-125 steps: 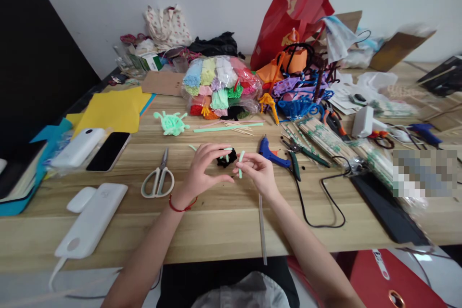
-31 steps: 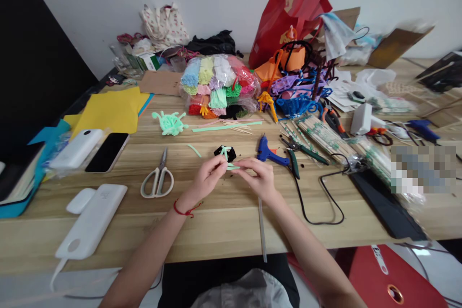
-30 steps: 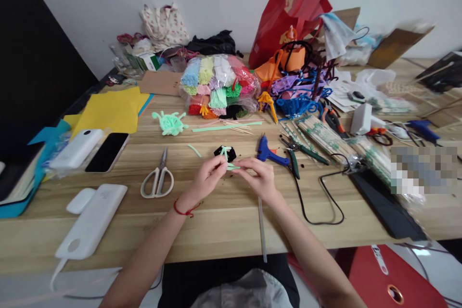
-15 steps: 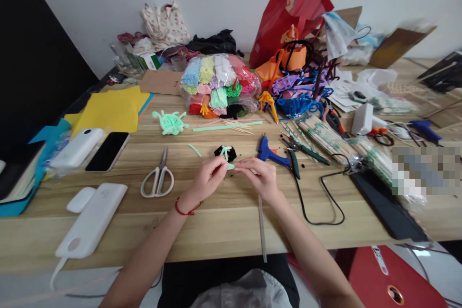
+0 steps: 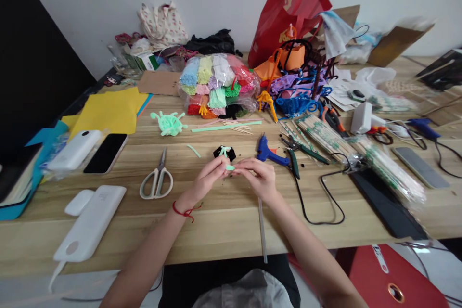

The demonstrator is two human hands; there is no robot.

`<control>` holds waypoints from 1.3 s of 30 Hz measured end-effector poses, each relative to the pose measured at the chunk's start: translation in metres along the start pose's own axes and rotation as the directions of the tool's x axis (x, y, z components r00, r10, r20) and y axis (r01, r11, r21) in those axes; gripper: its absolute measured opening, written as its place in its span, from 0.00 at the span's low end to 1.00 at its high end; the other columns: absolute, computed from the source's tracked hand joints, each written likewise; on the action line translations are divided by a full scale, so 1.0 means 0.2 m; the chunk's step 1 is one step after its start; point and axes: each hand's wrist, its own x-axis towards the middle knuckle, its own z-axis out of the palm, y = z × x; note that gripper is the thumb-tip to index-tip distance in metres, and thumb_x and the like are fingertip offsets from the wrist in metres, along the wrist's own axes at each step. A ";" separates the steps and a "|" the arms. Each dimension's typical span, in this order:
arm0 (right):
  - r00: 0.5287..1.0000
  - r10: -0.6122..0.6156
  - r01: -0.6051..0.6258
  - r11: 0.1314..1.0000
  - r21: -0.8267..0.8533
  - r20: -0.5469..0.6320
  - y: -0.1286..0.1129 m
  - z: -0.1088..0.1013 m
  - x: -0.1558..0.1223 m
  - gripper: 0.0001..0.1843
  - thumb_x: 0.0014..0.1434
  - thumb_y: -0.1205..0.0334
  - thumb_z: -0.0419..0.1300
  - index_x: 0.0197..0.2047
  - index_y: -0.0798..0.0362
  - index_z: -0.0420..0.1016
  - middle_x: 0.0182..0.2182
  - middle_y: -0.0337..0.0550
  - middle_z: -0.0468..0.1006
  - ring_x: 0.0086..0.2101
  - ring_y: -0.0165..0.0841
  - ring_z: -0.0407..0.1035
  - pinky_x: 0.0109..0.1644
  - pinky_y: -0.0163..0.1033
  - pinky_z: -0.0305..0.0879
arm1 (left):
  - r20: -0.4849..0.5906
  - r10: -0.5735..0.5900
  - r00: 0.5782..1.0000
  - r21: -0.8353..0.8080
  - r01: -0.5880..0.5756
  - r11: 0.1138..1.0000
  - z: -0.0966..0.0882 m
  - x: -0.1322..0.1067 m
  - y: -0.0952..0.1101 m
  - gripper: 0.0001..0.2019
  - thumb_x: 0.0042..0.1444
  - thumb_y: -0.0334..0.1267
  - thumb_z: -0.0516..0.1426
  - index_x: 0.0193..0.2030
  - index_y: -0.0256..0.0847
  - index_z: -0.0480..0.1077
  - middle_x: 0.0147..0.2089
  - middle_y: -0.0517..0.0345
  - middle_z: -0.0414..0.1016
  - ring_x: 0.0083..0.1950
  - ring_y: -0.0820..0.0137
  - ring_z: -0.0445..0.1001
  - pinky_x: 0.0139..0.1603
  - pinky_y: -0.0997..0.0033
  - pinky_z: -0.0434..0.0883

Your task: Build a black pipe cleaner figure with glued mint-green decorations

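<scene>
My left hand [image 5: 210,176] is closed, thumb and forefinger pinching a short mint-green pipe cleaner piece [image 5: 229,167]. From the other side, my right hand [image 5: 258,174] pinches the same piece's right end. Just beyond the fingertips lies a black piece [image 5: 228,154] with mint-green pipe cleaner strands [image 5: 224,150] on it; its lower part is hidden by my left hand. A loose green strip [image 5: 194,150] lies to the left. White-handled scissors [image 5: 156,180] rest left of my left hand, and a blue glue gun [image 5: 271,150] lies beyond my right hand.
Behind, a mint-green bundle [image 5: 171,124], a bag of coloured pipe cleaners [image 5: 218,82] and wooden sticks [image 5: 234,128] lie on the table. Green-handled pliers [image 5: 310,151] and a black cable [image 5: 322,192] are right. A glue stick [image 5: 262,231] overhangs the front edge.
The view has shifted slightly. Both hands stay at nearly the same place, still pinching the green piece; my left wrist and fingers have dropped a little.
</scene>
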 end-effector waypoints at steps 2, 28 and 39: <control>1.000 -0.006 0.006 1.000 -0.001 0.000 0.00 0.00 0.00 0.05 0.59 0.63 0.61 0.36 0.48 0.80 0.29 0.42 0.82 0.33 0.35 0.76 0.39 0.40 0.74 | -0.019 0.006 1.000 0.056 -0.005 0.998 0.00 0.00 0.00 0.17 0.63 0.50 0.47 0.29 0.40 0.58 0.28 0.62 0.55 0.30 0.73 0.54 0.33 0.71 0.56; 0.999 0.047 -0.048 0.999 0.009 0.007 0.00 -0.03 0.00 0.03 0.57 0.61 0.64 0.33 0.49 0.78 0.30 0.43 0.82 0.33 0.35 0.77 0.38 0.39 0.74 | -0.230 0.340 0.912 0.465 -0.203 0.861 0.07 -0.03 -0.09 0.14 0.62 0.39 0.49 0.25 0.41 0.57 0.23 0.64 0.56 0.27 0.73 0.56 0.31 0.70 0.54; 0.994 0.099 -0.106 0.986 0.129 0.055 0.00 -0.03 0.02 0.04 0.54 0.61 0.67 0.30 0.51 0.76 0.29 0.43 0.81 0.32 0.34 0.76 0.36 0.38 0.72 | -0.208 0.356 0.911 0.482 -0.221 0.848 0.06 -0.03 -0.09 0.13 0.62 0.38 0.49 0.25 0.41 0.58 0.23 0.64 0.56 0.27 0.73 0.56 0.31 0.70 0.54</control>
